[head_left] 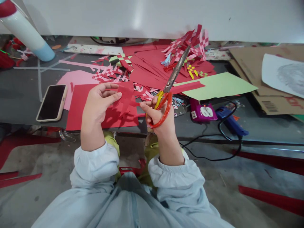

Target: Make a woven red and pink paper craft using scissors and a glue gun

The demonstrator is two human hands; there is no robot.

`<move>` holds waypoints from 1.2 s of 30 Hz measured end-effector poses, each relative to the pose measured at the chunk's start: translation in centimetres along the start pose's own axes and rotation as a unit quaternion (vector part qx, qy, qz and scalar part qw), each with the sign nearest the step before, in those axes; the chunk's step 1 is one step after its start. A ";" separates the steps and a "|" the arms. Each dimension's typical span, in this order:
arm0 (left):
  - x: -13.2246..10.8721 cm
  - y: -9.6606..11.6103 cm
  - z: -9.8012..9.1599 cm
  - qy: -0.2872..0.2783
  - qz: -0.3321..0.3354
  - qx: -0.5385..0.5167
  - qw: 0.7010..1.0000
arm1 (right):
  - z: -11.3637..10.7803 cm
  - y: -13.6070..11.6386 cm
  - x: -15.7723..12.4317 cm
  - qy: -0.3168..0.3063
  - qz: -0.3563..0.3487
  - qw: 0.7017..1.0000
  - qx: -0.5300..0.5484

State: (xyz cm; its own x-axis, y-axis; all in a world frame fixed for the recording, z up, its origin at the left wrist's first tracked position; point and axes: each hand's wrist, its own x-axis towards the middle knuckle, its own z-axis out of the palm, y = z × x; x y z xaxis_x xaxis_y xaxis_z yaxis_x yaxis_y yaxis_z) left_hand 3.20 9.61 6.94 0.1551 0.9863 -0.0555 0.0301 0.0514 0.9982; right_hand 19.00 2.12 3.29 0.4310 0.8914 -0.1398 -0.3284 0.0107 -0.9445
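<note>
1. Head view, middle of the bench [21,95]: here are the red strips [125,98], held up between both hands just above a red sheet [78,107], crossing one another. The left hand [102,98] has its grip clamped on them, thumb against fingers, probably to steady the crossing.

2. Same view, to the right: the right hand [159,114] is doing double duty! Its grip is closed around the handles of the scissors [178,69], while thumb and fingertip seem to pinch a strip's end. Blades point up and away — presumably parked there to free the fingertips without putting the tool down.

3. Around them: checkered pieces [199,41] heap at the back, likely pushed there for working room. The phone [52,103] lies left, the green sheet [218,85] right, with the glue gun [230,120] nearer the front edge — all beside the hands.
</note>
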 end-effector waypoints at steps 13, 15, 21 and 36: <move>0.2 -0.5 -0.3 -0.012 0.024 0.001 1.000 | 0.1 0.2 0.1 0.006 0.003 1.000 -0.002; 0.2 -0.6 -0.3 -0.010 0.029 0.002 1.000 | 0.2 0.1 0.1 0.009 0.007 1.000 -0.007; 0.3 -0.7 -0.4 -0.012 0.033 0.006 0.999 | 0.0 0.5 0.1 0.015 -0.006 0.999 -0.027; 0.0 -0.5 0.3 -0.029 0.041 0.033 0.998 | 0.5 0.3 0.0 -0.016 0.013 1.000 -0.007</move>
State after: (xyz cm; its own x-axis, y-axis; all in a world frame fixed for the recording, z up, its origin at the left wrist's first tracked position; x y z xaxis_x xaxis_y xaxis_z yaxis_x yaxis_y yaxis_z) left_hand 3.50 9.53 6.45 0.2175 0.9758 0.0223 0.0806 -0.0407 0.9959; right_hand 18.51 2.33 3.11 0.3958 0.9052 -0.1546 -0.3269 -0.0185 -0.9449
